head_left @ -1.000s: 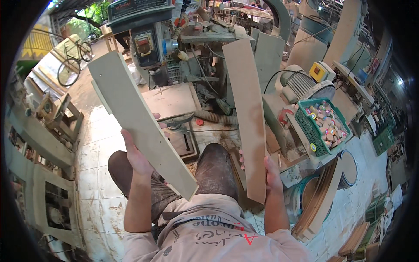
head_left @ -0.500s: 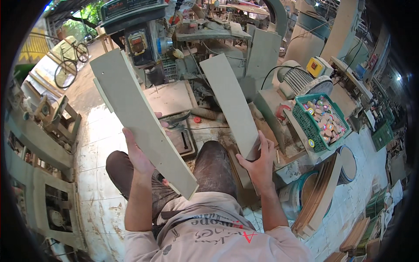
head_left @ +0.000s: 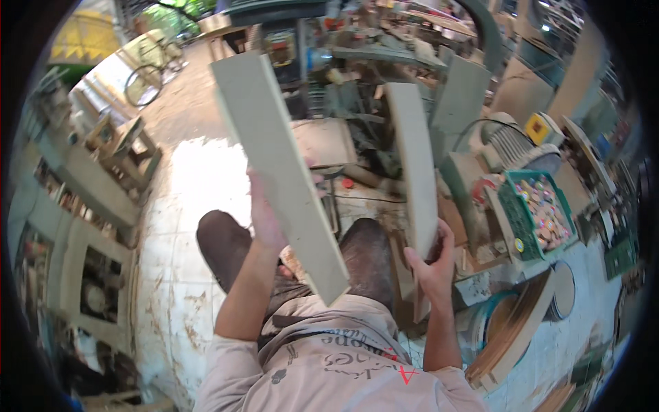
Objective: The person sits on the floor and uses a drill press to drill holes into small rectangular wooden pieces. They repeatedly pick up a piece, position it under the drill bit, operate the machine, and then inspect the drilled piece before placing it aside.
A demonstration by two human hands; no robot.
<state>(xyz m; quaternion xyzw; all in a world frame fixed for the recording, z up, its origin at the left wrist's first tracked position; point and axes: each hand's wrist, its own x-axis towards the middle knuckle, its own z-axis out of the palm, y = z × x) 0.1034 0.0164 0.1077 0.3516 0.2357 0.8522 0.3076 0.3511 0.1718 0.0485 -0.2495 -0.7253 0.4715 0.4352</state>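
Observation:
My left hand (head_left: 266,209) grips a long, pale wooden board (head_left: 278,158), its fingers wrapped round the left edge and behind it. The board slants from upper left down to my lap, broad face toward me; a second layer may lie behind it, but I cannot tell. In my right hand (head_left: 436,264) a second long board (head_left: 413,158) stands nearly upright, turned so that its edge shows. My thumb lies on the near side and the fingers are round the right edge. The two boards are apart, above my knees.
A green plastic basket (head_left: 539,213) of small round wooden pieces stands on the bench at right, beside a motor (head_left: 511,144). Curved wooden strips (head_left: 515,336) lean against buckets (head_left: 563,292) at lower right. A drill press (head_left: 278,55) stands ahead. A red round piece (head_left: 348,183) lies beyond my knees.
My view has shifted left, so the surroundings sit farther right. The right-hand board has turned from its broad face toward its edge. The left-hand board is more upright. Both hands keep their hold.

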